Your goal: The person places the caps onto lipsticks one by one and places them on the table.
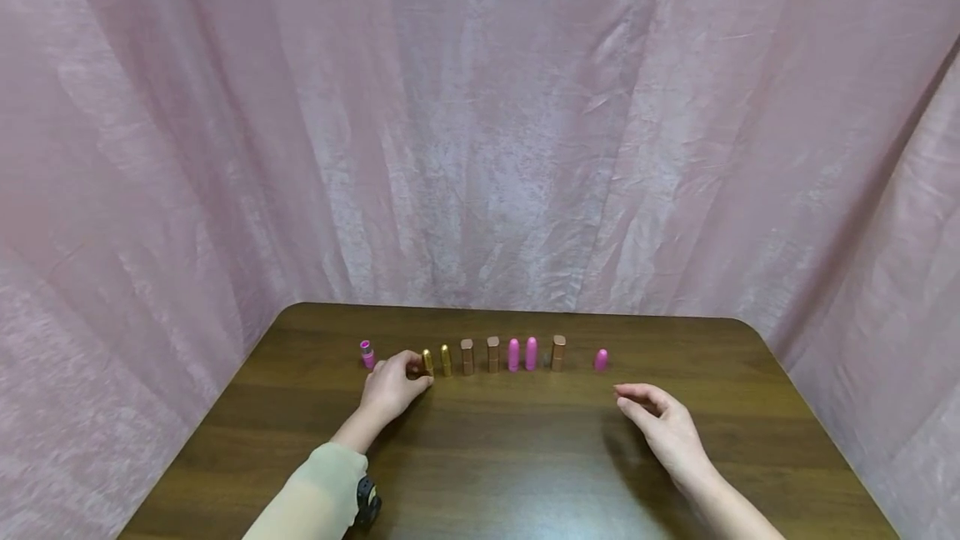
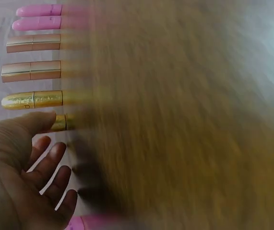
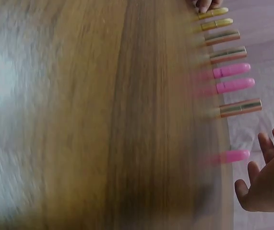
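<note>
My left hand (image 1: 392, 388) pinches the leftmost gold lipstick (image 1: 427, 362) between thumb and index finger. In the left wrist view, the thumb covers part of that tube, and the other fingers are spread below it. A second gold lipstick (image 1: 446, 361) stands upright just to its right. Over on the right side, my right hand (image 1: 667, 432) hovers over the table with loosely bent fingers and holds nothing. Nearest to it is a short pink cap (image 1: 601, 360), apart from the fingertips. At the row's left end stands a pink lipstick base (image 1: 367, 355) with its silver collar showing.
Between the hands stand two rose-gold lipsticks (image 1: 467, 357), two pink lipsticks (image 1: 531, 354) and another rose-gold lipstick (image 1: 558, 353), all upright in a row. They are on a brown wooden table (image 1: 510, 457). Pink curtains (image 1: 487, 148) hang behind the table's back edge and at both sides.
</note>
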The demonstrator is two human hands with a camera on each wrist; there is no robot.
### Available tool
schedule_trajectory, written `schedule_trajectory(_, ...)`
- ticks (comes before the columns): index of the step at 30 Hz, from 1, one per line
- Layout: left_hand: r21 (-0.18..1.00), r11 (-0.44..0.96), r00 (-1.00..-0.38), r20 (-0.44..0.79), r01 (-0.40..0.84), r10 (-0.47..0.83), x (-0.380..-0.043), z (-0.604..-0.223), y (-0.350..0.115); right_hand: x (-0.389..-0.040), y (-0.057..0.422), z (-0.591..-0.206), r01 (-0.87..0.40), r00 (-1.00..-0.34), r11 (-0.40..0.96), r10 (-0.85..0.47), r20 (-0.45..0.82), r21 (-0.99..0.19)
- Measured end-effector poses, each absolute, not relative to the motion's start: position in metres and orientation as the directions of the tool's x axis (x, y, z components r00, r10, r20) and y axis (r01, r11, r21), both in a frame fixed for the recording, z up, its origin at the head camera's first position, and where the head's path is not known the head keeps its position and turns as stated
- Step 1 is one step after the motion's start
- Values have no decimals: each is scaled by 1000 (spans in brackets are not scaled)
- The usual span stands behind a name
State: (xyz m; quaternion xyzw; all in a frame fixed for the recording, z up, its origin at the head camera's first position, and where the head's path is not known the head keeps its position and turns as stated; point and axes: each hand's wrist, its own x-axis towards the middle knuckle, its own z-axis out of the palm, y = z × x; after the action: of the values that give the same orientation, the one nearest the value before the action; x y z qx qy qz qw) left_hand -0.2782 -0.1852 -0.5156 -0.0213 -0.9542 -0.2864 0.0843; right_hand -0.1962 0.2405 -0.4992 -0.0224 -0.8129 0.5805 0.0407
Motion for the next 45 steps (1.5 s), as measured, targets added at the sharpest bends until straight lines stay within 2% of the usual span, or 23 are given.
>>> schedule_trajectory(5, 484, 868, -987, 155, 110, 39, -266, -512, -197, -201, 252, -499, -45, -992, 407, 86, 87, -912)
schedule_trajectory(10, 357, 919, -975, 198, 166, 99, -248, -505, -202, -210, 268, -500, -115, -983, 588, 51, 179, -801)
schedule_trajectory(20, 210, 899, -899, 308, 383, 311, -209, -492, -169, -240, 278, -506, -201, -948, 774, 0, 317, -601)
schedule_trajectory(27, 127, 799, -784, 333, 587, 523, -186, -491, -134, -269, 269, -513, -195, -950, 827, -25, 312, -527)
schedule_trajectory(33, 95, 736, -715, 347, 670, 606, -177, -495, -113, -290, 261, -516, -167, -966, 853, -41, 257, -494)
schedule_trajectory(45, 98, 715, -701, 330, 692, 633, -174, -499, -105, -303, 250, -518, -166, -968, 862, -50, 244, -479)
